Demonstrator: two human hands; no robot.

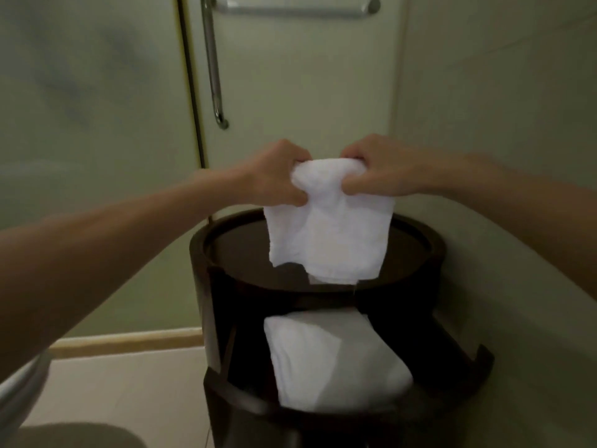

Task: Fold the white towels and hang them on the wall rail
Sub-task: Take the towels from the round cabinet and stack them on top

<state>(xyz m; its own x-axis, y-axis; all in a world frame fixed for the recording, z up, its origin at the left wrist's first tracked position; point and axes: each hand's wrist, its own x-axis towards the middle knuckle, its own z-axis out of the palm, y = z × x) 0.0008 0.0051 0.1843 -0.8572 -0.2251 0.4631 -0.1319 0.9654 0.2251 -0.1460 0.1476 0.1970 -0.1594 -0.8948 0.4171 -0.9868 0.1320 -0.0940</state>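
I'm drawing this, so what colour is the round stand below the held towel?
Dark brown, almost black, seen in the head view: the stand below the white towel.

**A bathroom, by the look of it**

Behind the round dark stand point(198, 260) rises a frosted glass panel point(97, 108) with a long metal pull handle point(211, 66). A wall rail point(297, 9) runs above. A folded white towel point(329, 360) sits on the stand's lower shelf, and pale floor point(129, 383) spreads to its left.

The hanging towel point(326, 227) screens the round stand's point(197, 253) top; its left side lies open, and a folded towel point(332, 360) fills the lower shelf
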